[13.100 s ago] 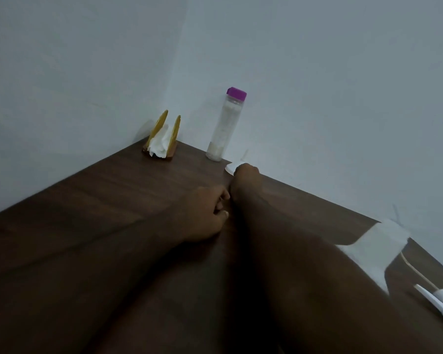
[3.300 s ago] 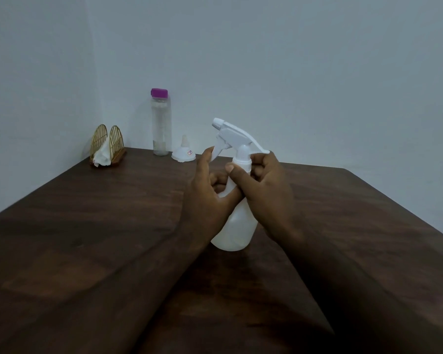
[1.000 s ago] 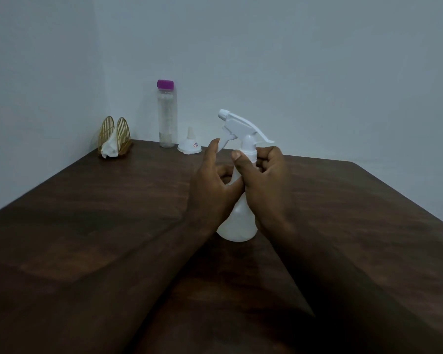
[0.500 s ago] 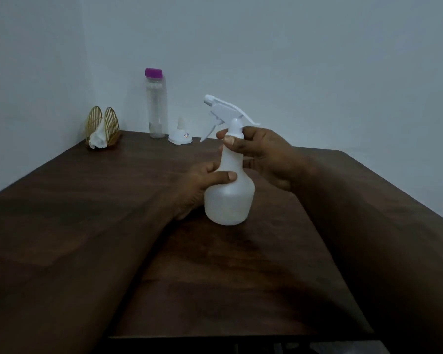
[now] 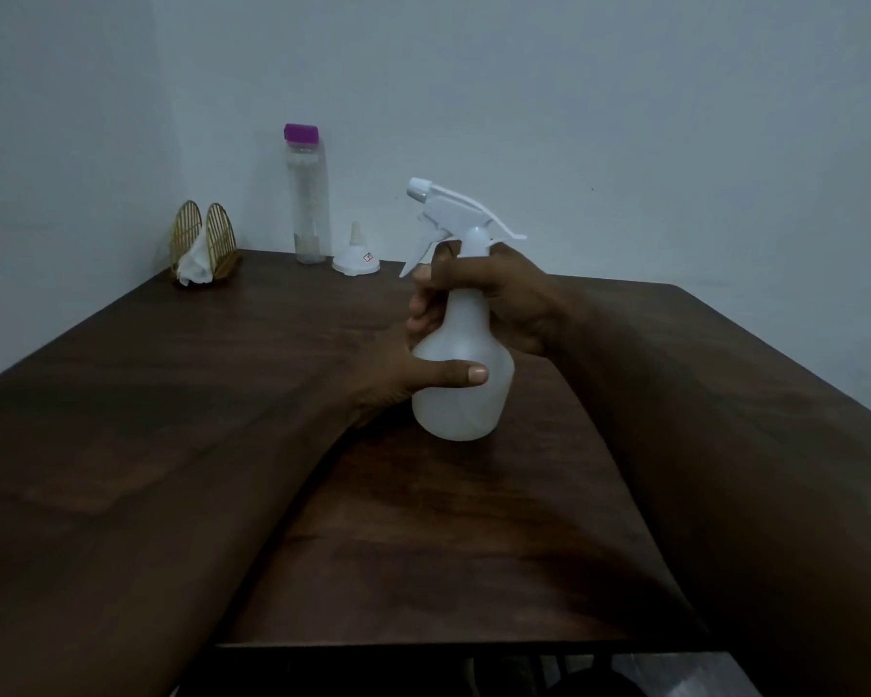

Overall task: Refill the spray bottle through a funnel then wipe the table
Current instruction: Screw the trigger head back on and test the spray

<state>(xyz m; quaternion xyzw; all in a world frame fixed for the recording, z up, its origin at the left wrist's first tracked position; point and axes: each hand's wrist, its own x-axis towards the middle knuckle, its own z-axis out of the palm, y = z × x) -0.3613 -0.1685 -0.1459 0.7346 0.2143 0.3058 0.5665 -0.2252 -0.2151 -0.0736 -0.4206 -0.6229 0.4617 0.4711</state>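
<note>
Unscrewing the sprayer looks to be the step in hand. The translucent white plastic spray bottle (image 5: 466,394) stands upright on the dark brown wooden table (image 5: 222,394), near the middle, with its white trigger head (image 5: 453,203) on and pointing left. The left hand (image 5: 398,374) steadies the round body, its thumb (image 5: 453,375) laid flat across the front and the other fingers curled round the far side. The right hand (image 5: 504,299) is wrapped tight round the neck just under the trigger head, where the collar would sit; the collar itself is hidden by the fingers, so I cannot tell whether it has come loose. No filling has begun, and the bottle looks empty or nearly so.

The next move probably calls for a firm twist of the neck grip against the left hand's hold. Then comes a straight lift so the dip tube clears the mouth. The small white plastic funnel (image 5: 355,259) rests wide end down at the far edge, well apart from the hands, and would need turning over. Just beside it stands a tall clear bottle with a purple cap (image 5: 307,203). Left of that, a gold wire holder with white tissue (image 5: 207,244) should serve for the wiping.

The only marking visible is a tiny red-edged sticker (image 5: 367,256) on the funnel, too small to read. Neither bottle shows a brand or print.
</note>
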